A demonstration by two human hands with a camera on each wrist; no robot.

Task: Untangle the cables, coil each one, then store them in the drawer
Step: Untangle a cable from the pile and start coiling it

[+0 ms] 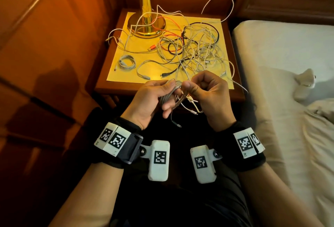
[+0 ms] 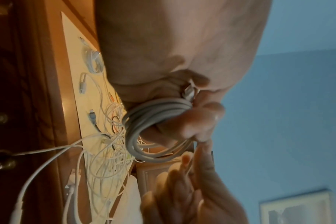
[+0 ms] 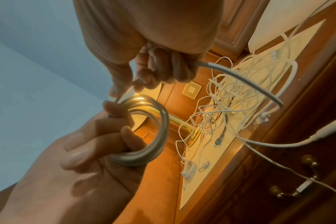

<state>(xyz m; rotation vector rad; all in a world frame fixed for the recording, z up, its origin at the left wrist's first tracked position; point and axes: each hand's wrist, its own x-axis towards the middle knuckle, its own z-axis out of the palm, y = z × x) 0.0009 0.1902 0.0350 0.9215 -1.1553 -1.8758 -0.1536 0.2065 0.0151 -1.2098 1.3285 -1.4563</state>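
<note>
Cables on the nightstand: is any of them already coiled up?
Yes, one: the small white coil near the front left corner of the nightstand, lying apart from the pile. The rest lie loose or tangled.

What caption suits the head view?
Left hand holds a grey cable coil; right hand pinches its end before the tangle.

No readable text; only coded squares on wrist units [image 1: 159, 159].

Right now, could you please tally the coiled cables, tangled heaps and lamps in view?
Coiled cables: 2 (grey coil in the left hand, white coil on the nightstand)
Tangled heap: 1
Lamp: 1
Total: 4
</note>
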